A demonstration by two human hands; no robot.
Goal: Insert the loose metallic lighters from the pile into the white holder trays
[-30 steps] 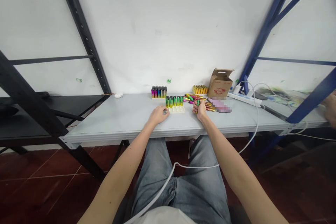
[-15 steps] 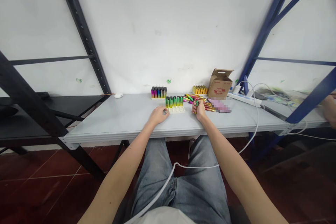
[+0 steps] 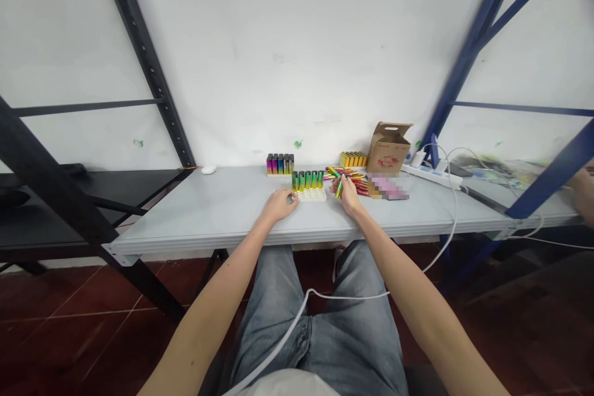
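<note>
A white rack (image 3: pixel 312 197) with rows of holes lies on the table, and several shiny green-and-yellow tubes (image 3: pixel 307 180) stand upright along its far row. My left hand (image 3: pixel 279 204) rests on the table at the rack's left end, thumb and fingers closed on its edge. To the right of the rack, my right hand (image 3: pixel 349 195) grips a green-and-yellow tube (image 3: pixel 339 189), held tilted. Beyond that hand lies a loose pile of metallic tubes (image 3: pixel 359 184) in red, gold, pink and green, partly hidden by it.
Behind the rack stands a block of purple-to-black tubes (image 3: pixel 280 164). Gold tubes (image 3: pixel 353 159) stand near the wall beside an open cardboard box (image 3: pixel 388 151). A pink blurred item (image 3: pixel 392 187), a power strip (image 3: pixel 431 174) and white cables are on the right.
My right hand has shifted slightly left toward the rack, and the tube in it has tilted into clearer view. The left hand stays at the rack.
</note>
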